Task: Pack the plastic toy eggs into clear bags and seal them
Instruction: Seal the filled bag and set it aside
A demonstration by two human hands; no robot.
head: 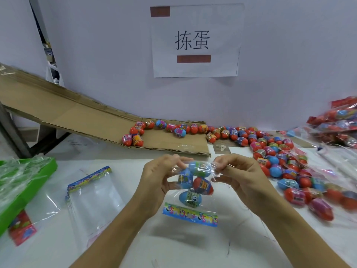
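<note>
A clear bag [207,206] with a colourful header strip [190,215] hangs above the white table [173,248], header end down. Inside it are several toy eggs: a blue one [200,168] at the top, another blue one [185,178], a red one [202,185] and a blue one [190,198] lowest. My left hand [160,176] pinches the bag's upper edge on the left. On the other side, my right hand [237,173] pinches the same edge. A stack of empty clear bags [92,192] lies to the left.
Loose red and blue eggs [280,157] pile at the right and along a cardboard ramp [77,117] at the back. Filled bags [338,120] lie at far right. A green tray [25,192] with plastic film is at far left. A paper sign [195,41] hangs on the wall.
</note>
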